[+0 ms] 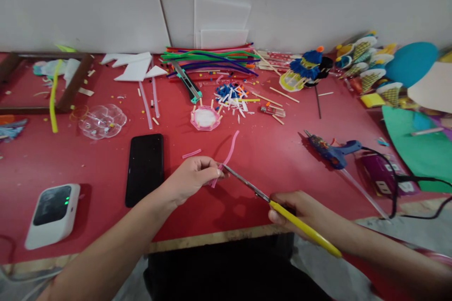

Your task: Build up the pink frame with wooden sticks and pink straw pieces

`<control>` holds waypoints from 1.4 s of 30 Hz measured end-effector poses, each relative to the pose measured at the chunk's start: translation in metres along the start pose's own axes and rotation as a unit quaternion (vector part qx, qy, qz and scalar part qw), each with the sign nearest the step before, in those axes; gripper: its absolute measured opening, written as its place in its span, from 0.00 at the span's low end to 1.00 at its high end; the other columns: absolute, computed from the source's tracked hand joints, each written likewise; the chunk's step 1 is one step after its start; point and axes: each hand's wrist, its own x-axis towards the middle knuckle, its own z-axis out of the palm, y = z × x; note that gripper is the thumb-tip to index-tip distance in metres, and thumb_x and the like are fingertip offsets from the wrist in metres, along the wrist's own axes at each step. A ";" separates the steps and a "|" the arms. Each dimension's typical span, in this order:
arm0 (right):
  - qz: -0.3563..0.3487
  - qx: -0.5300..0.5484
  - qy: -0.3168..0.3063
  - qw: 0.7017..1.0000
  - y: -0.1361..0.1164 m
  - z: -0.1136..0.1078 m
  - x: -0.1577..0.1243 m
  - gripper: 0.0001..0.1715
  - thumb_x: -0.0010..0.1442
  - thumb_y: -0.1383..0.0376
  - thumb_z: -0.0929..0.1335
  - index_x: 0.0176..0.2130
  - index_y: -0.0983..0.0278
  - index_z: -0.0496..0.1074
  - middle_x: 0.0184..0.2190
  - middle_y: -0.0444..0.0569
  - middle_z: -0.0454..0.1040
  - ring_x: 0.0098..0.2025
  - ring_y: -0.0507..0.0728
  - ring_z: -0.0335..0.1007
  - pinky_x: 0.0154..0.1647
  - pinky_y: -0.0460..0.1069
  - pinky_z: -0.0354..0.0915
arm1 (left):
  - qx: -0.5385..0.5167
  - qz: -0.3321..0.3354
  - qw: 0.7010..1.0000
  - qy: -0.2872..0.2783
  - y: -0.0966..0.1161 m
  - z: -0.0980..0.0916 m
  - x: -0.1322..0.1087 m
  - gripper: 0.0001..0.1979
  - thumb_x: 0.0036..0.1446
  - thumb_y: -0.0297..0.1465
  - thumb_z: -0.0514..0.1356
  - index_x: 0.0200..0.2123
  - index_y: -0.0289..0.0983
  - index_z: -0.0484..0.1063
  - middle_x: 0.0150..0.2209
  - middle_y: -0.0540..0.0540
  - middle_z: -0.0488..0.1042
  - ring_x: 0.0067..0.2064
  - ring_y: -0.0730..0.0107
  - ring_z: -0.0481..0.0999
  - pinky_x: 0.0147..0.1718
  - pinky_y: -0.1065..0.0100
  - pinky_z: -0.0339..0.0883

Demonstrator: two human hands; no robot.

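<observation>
My left hand [192, 176] pinches a pink pipe cleaner [232, 146] between thumb and fingers, one end rising above the grip and a short end below it. My right hand [305, 204] is closed round the yellow handles of scissors [303, 228]. Their blade tips reach the pipe cleaner right beside my left fingertips; whether the blades are closed on it I cannot tell. A short cut pink piece [191, 154] lies just behind my left hand. Farther back sits a small pink-edged ring with a white base [205, 116] and wooden pegs standing round it.
A black phone [144, 169] and a white device with a screen [54, 214] lie left. To the right rests a blue glue gun [332, 150] with its cord. Behind are a box cutter [186, 82], a pile of scraps [233, 98] and coloured pipe cleaners [212, 60].
</observation>
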 end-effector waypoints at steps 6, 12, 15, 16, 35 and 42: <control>0.007 -0.005 -0.003 1.000 0.000 0.000 -0.001 0.29 0.58 0.42 0.65 0.24 0.62 0.60 0.22 0.38 0.55 0.23 0.48 0.47 0.22 0.45 0.48 | -0.001 0.001 1.000 -0.004 0.000 0.000 0.000 0.05 0.44 0.32 0.64 0.19 0.40 0.75 0.22 0.49 0.77 0.31 0.61 0.78 0.49 0.49 0.69; 0.027 -0.082 0.015 0.996 -0.008 -0.002 -0.001 0.31 0.58 0.41 0.64 0.22 0.63 0.60 0.19 0.39 0.55 0.22 0.48 0.47 0.20 0.45 0.46 | 0.019 -0.002 1.000 0.002 -0.001 0.000 -0.001 0.06 0.44 0.32 0.63 0.19 0.40 0.74 0.24 0.48 0.79 0.32 0.62 0.78 0.44 0.55 0.70; 0.032 -0.106 0.018 0.994 -0.011 -0.004 0.000 0.34 0.57 0.38 0.63 0.21 0.62 0.58 0.18 0.39 0.53 0.21 0.48 0.46 0.20 0.45 0.45 | 0.024 0.000 1.000 -0.001 -0.001 0.000 0.000 0.07 0.45 0.32 0.63 0.18 0.40 0.73 0.24 0.47 0.79 0.35 0.60 0.79 0.43 0.57 0.70; 0.032 -0.109 0.019 0.993 -0.011 -0.004 0.000 0.34 0.57 0.37 0.63 0.20 0.62 0.58 0.18 0.39 0.52 0.21 0.48 0.45 0.20 0.45 0.44 | 0.023 0.001 1.000 -0.003 -0.001 0.000 0.000 0.07 0.45 0.31 0.63 0.18 0.40 0.72 0.24 0.47 0.79 0.36 0.59 0.80 0.43 0.58 0.70; 0.037 -0.063 0.013 0.997 -0.004 0.005 0.003 0.33 0.56 0.39 0.63 0.19 0.62 0.58 0.17 0.38 0.51 0.20 0.47 0.44 0.19 0.45 0.43 | 0.014 -0.065 0.998 -0.017 0.008 0.001 -0.007 0.10 0.48 0.31 0.62 0.18 0.36 0.68 0.31 0.45 0.82 0.43 0.60 0.81 0.44 0.60 0.71; 0.034 -0.225 0.122 0.966 0.015 -0.013 0.000 0.32 0.57 0.38 0.63 0.22 0.62 0.63 0.17 0.41 0.60 0.20 0.50 0.55 0.21 0.46 0.50 | -0.020 -0.055 0.998 0.009 0.012 0.001 -0.007 0.10 0.50 0.31 0.65 0.21 0.35 0.68 0.34 0.45 0.82 0.38 0.67 0.81 0.37 0.69 0.72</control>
